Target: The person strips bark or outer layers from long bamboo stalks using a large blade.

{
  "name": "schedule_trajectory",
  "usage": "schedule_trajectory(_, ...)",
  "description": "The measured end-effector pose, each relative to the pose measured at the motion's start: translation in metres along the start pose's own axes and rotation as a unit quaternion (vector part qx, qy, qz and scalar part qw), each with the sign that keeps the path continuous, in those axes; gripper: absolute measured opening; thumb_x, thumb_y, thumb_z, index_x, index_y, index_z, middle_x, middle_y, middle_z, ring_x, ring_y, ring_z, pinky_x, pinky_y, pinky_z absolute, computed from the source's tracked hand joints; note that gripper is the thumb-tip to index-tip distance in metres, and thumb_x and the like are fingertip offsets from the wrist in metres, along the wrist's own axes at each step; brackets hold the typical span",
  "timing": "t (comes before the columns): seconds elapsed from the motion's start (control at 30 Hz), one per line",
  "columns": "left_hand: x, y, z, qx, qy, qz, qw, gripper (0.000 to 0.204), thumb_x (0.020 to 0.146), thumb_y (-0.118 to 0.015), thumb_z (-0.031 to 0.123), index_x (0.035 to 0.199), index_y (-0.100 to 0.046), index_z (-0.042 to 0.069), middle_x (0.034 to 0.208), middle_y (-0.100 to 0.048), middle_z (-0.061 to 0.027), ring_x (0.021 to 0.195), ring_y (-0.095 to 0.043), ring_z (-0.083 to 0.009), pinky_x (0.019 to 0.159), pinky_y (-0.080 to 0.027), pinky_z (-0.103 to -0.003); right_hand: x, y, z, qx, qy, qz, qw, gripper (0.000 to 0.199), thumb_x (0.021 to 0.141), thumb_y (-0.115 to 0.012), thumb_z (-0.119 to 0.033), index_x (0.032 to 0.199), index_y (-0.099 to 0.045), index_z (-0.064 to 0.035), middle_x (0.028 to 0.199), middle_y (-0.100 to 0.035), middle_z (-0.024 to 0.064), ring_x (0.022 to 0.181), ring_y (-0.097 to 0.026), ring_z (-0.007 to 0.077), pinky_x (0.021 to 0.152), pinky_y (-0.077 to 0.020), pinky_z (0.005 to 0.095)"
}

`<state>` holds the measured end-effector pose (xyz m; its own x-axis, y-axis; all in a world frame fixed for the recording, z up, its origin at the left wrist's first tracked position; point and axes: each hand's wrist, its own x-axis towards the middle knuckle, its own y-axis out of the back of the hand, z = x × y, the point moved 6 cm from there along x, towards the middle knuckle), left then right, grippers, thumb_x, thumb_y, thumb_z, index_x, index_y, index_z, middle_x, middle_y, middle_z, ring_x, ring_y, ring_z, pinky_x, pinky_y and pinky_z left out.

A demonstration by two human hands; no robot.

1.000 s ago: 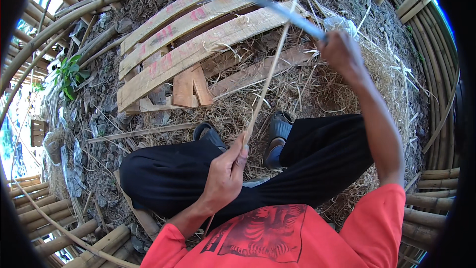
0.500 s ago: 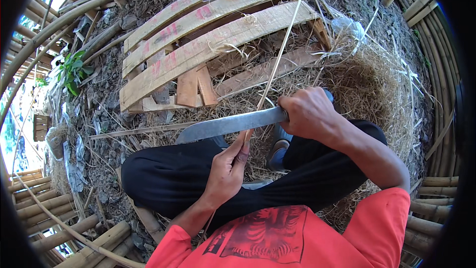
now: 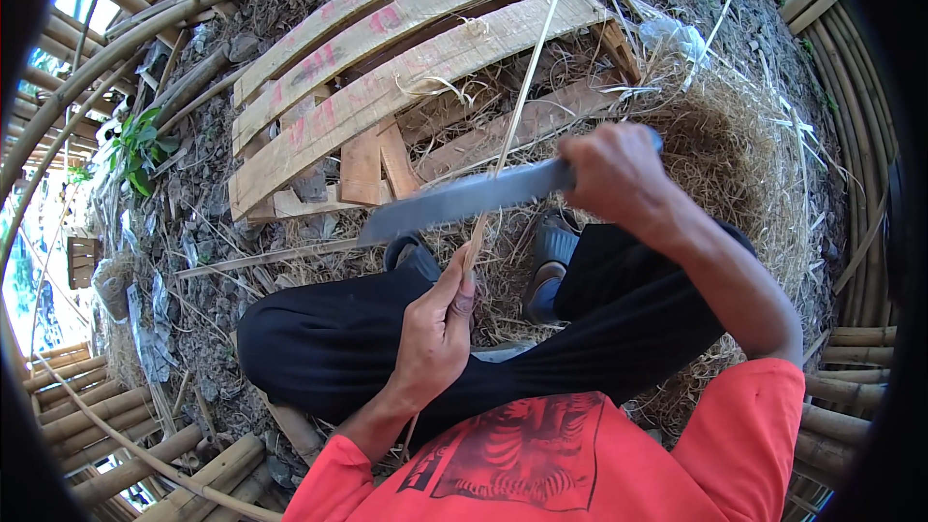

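Between the thumb and fingers of my left hand [image 3: 437, 329] is the near part of a long, thin bamboo strip [image 3: 527, 87]. The strip runs away from me past the top of the view, and a thin end shows below the hand. My right hand [image 3: 619, 169] is closed round the handle of a machete [image 3: 464, 201]. Its broad grey blade, slightly blurred, points left and lies across the strip, beyond my left hand. Whether the edge touches the strip I cannot tell.
A slatted wooden pallet [image 3: 416, 58] with reddish marks lies ahead. Curly shavings [image 3: 715, 184] are heaped at the right. A stick [image 3: 271, 258] lies on the ground at the left, near a green plant [image 3: 143, 150]. Bamboo poles [image 3: 860, 261] line the right side.
My right hand has moved away from me with the machete, and the blade has slid farther up the strip. My left hand keeps its hold, almost in the same place.
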<state>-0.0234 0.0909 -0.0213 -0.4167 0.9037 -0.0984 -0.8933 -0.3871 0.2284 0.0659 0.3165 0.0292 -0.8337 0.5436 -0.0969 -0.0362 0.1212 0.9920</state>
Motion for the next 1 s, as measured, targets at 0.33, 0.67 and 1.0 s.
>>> schedule_trajectory(0.33,-0.012,-0.015,-0.001,0.039,-0.019,-0.046,0.998,0.041,0.101,-0.055,0.010,0.140,-0.049,-0.004,0.085,-0.062,-0.0136,0.070,-0.053,-0.0121,0.065,-0.047,-0.027,0.019,0.015,0.125,-0.002,-0.203,0.042,0.978,0.021,0.088,-0.060,-0.017,0.086,-0.073,-0.0006,0.064,-0.066,0.0099,0.052,-0.064,0.0214,0.054,-0.0565,0.0372)
schedule_trajectory(0.67,-0.004,-0.002,0.003,-0.011,-0.010,-0.004,1.000,0.043,0.099,-0.057,0.006,0.140,-0.049,-0.002,0.107,-0.068,-0.0202,0.085,-0.062,-0.0143,0.077,-0.049,-0.026,-0.021,-0.008,-0.021,0.053,0.075,-0.012,0.996,0.017,0.068,-0.073,-0.021,0.078,-0.072,-0.0078,0.061,-0.065,0.0116,0.057,-0.067,0.0311,0.057,-0.0544,0.0425)
schedule_trajectory(1.0,-0.006,0.000,0.010,0.061,-0.077,0.013,0.995,0.044,0.098,-0.057,0.002,0.141,-0.047,-0.006,0.101,-0.068,-0.0211,0.083,-0.065,-0.0166,0.075,-0.052,-0.027,0.001,0.008,0.027,0.002,0.001,0.062,0.998,0.019,0.065,-0.075,-0.018,0.081,-0.074,-0.0087,0.065,-0.068,0.0129,0.065,-0.070,0.0294,0.064,-0.0557,0.0434)
